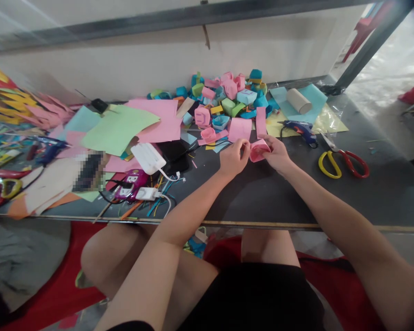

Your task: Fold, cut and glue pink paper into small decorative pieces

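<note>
Above the dark table, a small cup-like pink paper piece point(257, 152) is between my two hands. My right hand point(278, 155) is closed on its right side, thumb and fingers pinching the rim. On its left, my left hand point(233, 159) has its fingertips pinched together at the paper's edge; exactly what lies between those fingertips is hard to make out. Just beyond my hands lie a pink paper square point(239, 129) and an upright-looking pink strip point(261, 121). A little rolled pink paper cup point(208, 134) rests to the left of them.
Folded coloured paper pieces point(229, 106) are heaped against the wall. On the right are a blue glue gun point(301, 131), scissors point(343, 158) and a cardboard tube point(299, 101). Leftward lie green paper point(120, 128), a white power bank point(147, 157) and a purple power strip point(133, 184) with cables.
</note>
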The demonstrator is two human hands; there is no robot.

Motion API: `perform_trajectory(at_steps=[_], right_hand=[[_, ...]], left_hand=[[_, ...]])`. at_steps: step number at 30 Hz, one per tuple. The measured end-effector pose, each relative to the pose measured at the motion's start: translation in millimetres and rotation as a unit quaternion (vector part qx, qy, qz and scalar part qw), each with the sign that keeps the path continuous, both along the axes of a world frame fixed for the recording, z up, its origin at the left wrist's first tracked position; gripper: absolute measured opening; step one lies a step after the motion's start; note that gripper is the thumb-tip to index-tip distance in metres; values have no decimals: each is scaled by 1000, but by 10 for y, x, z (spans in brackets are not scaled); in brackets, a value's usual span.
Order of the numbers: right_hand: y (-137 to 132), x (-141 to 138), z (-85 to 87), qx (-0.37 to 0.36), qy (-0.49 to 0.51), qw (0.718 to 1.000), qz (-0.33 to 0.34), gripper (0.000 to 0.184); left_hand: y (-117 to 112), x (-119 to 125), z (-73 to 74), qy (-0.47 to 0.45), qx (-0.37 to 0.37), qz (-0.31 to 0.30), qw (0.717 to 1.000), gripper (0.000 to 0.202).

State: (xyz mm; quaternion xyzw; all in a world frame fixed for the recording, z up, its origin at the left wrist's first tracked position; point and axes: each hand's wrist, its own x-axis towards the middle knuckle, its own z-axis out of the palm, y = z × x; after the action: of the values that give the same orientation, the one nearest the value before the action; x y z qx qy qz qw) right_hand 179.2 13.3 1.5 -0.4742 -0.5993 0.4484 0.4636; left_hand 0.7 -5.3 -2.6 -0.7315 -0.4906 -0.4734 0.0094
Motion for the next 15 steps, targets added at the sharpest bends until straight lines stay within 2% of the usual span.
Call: perform_trajectory(at_steps=[10, 15], right_hand=[[-43, -14, 71, -4, -26, 1000, -5, 53], [-24, -22, 32, 13, -29, 999, -19, 56]], left_hand=[[-5, 5, -9, 15, 5, -5, 1000, 30], [-15, 4, 4, 15, -15, -5, 1000, 31]])
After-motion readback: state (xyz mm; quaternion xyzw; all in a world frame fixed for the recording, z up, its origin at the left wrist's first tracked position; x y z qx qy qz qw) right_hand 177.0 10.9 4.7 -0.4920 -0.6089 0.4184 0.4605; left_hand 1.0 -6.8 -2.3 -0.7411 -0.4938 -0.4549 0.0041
